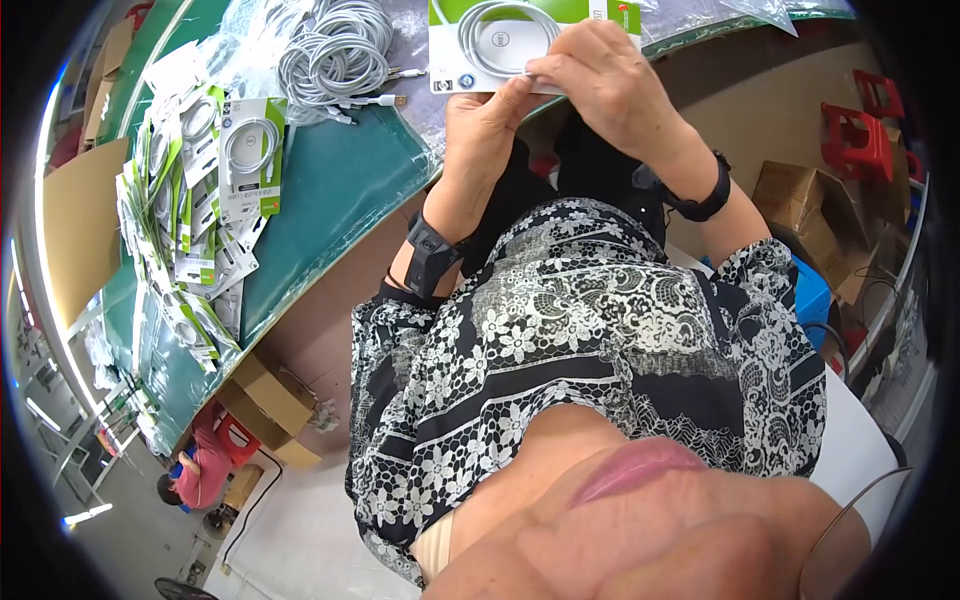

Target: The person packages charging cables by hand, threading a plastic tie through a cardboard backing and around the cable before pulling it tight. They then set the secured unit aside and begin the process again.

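Pinching the cable pack [497, 42] by its near edge: left hand [482, 128] and right hand [600, 78], fingers grasping it; green-banded card, print unreadable.

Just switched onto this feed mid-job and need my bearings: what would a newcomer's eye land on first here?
At the top centre, the left hand and right hand meet, both pinching the lower edge of a cable pack, a white-and-green card with a coiled white cable. To its left, loose cable coils lie on the green table. A heap of packed cards runs along the table's left side.
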`<state>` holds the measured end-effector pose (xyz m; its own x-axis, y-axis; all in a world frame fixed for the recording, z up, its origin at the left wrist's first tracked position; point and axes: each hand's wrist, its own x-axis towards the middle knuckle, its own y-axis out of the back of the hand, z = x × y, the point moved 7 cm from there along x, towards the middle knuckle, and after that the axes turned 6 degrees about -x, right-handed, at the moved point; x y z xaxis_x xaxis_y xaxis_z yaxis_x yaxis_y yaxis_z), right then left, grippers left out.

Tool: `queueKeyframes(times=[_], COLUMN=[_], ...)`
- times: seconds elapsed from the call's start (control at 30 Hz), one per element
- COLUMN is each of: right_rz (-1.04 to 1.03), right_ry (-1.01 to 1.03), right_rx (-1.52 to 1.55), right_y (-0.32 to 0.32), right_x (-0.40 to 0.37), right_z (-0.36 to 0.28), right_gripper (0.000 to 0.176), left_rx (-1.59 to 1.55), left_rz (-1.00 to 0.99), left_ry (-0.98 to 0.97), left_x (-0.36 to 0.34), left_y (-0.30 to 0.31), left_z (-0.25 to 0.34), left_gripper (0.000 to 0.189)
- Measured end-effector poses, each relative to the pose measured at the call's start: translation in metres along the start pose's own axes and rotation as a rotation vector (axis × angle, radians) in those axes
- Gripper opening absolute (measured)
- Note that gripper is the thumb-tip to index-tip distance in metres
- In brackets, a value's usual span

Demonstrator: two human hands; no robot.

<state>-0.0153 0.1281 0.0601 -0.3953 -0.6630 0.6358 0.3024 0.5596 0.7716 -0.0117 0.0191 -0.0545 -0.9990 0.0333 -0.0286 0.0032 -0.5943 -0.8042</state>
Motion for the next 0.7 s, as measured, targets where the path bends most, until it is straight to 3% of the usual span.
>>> queueKeyframes(times=[0.23,0.33,0.37,0.47,0.5,0.57,0.6,0.7], right_rz=[-0.036,0.291,0.293,0.124,0.132,0.037,0.037,0.138], right_ry=[-0.092,-0.447,-0.449,-0.822,-0.829,-0.570,-0.575,-0.434], right_rx=[0.010,0.124,0.126,0.525,0.516,0.643,0.645,0.509], right_y=[0.000,0.043,0.040,-0.013,-0.022,-0.049,-0.056,-0.070], right_x=[-0.001,-0.022,-0.028,-0.070,-0.076,-0.069,-0.073,-0.070], right_z=[0.000,0.031,0.036,0.074,0.069,0.038,0.038,0.040], right_gripper=[0.017,0.015,0.015,0.015,0.015,0.021,0.021,0.025], left_rx=[-0.096,-0.099,-0.086,-0.065,-0.058,-0.046,-0.045,0.004], left_rz=[0.057,0.091,0.100,0.107,0.076,0.027,0.030,0.174], left_ry=[-0.023,-0.062,-0.063,-0.051,-0.032,0.003,0.008,-0.024], left_x=[0.002,-0.002,-0.003,-0.006,-0.006,-0.008,-0.010,-0.014], left_y=[-0.003,-0.003,-0.003,-0.009,-0.013,-0.020,-0.021,-0.011], left_z=[0.000,0.011,0.014,0.013,0.009,0.000,-0.003,-0.002], left_gripper=[0.017,0.017,0.017,0.018,0.018,0.018,0.018,0.019])
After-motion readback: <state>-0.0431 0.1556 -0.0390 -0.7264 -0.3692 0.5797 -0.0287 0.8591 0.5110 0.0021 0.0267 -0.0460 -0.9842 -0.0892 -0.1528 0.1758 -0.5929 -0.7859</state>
